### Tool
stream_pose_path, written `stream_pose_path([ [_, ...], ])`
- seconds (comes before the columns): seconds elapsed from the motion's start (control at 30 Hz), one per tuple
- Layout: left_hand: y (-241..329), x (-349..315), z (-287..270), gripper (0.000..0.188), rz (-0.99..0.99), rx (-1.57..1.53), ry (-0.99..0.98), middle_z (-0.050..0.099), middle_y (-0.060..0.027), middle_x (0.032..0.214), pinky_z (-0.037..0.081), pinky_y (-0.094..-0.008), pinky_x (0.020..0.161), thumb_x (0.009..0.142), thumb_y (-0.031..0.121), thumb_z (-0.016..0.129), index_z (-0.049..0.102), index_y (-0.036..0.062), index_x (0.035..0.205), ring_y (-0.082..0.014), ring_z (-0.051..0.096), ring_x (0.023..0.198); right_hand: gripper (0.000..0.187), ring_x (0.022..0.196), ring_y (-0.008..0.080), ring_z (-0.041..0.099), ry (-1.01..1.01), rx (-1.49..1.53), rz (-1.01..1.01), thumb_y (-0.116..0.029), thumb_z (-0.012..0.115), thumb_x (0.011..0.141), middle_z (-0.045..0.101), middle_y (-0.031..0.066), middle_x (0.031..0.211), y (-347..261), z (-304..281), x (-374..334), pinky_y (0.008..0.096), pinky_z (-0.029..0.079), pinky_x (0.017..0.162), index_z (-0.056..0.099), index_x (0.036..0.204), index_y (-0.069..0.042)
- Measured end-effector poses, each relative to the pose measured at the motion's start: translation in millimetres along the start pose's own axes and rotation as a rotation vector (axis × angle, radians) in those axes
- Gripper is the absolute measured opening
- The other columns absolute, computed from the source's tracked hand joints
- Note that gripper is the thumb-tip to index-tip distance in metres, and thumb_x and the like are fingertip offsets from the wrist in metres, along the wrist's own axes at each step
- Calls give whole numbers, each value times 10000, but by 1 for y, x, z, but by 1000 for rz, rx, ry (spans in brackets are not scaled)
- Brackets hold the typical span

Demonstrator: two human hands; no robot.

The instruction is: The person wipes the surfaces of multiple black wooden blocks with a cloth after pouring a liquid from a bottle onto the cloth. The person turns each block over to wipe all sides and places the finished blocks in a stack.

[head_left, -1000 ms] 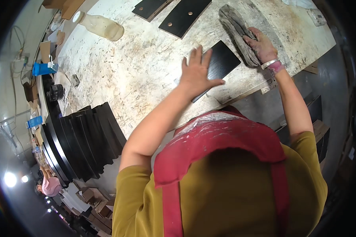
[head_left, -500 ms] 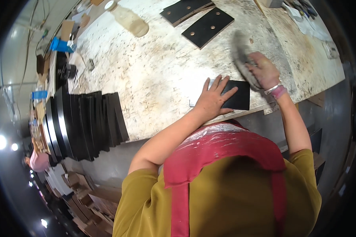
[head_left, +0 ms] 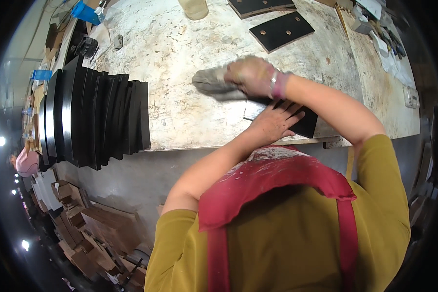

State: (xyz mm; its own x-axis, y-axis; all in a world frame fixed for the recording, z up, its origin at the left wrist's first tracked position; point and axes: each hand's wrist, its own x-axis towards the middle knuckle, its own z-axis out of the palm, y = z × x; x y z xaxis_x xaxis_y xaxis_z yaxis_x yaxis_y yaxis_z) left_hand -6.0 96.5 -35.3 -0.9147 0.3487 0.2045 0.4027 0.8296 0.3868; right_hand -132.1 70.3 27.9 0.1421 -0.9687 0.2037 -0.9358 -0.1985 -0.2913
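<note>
My left hand (head_left: 273,122) lies flat, fingers spread, on a small black panel (head_left: 305,124) near the front edge of the worn, paint-stained workbench (head_left: 180,73). My right hand (head_left: 250,76) reaches across over my left arm and grips a dirty grey rag (head_left: 212,83), pressed on the bench top left of the panel. Most of the panel is hidden under my hands and right forearm.
A row of black curved panels (head_left: 97,117) stands on edge at the bench's left end. Two black drilled panels (head_left: 281,30) and a cloudy plastic bottle (head_left: 193,7) lie farther back. Tools and papers (head_left: 384,39) sit at the right. Wood offcuts (head_left: 82,224) pile on the floor.
My right hand has swept the rag from the right side of the panel across to its left, crossing over my left arm. My left hand stays pressed on the panel.
</note>
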Motion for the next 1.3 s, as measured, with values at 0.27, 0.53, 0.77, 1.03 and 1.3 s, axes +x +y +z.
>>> stream_pose_path([
  [0.27,1,2,-15,682,5,68,-14,328,-174,1479,188,-485,1144,915,492,486,363,63,1432,-354,271,1380,189,849,314,654,-90,-19,99,-250,670,779,651,124,912,-7,7,5,420,524,730,676,901,-106],
  [0.53,-3,-5,-7,547,-285,-405,-340,496,-156,1364,329,-388,1086,970,452,459,437,83,1373,-310,450,1282,222,837,277,647,-24,-7,-140,-113,585,755,630,92,863,-35,10,-38,398,535,697,683,951,-145],
  [0.77,-11,-7,-20,595,-51,45,-2,388,-174,1446,303,-463,1098,933,424,504,401,88,1414,-368,384,1322,199,844,327,664,-27,54,100,-170,644,752,679,128,932,-12,-1,-1,422,526,739,683,934,-99],
  [1.03,-17,-14,-7,552,-219,-292,-162,483,-149,1391,317,-389,1101,967,441,466,424,102,1401,-316,429,1304,143,913,288,667,-255,-91,37,-99,570,806,678,103,940,-43,20,14,390,542,774,680,897,-110],
  [1.3,-13,-12,-21,613,-193,-183,-181,334,-156,1499,237,-438,1141,958,430,455,347,75,1445,-315,310,1390,170,861,326,663,-256,217,67,-191,598,814,683,132,914,-17,-6,-5,417,522,782,669,950,-117],
])
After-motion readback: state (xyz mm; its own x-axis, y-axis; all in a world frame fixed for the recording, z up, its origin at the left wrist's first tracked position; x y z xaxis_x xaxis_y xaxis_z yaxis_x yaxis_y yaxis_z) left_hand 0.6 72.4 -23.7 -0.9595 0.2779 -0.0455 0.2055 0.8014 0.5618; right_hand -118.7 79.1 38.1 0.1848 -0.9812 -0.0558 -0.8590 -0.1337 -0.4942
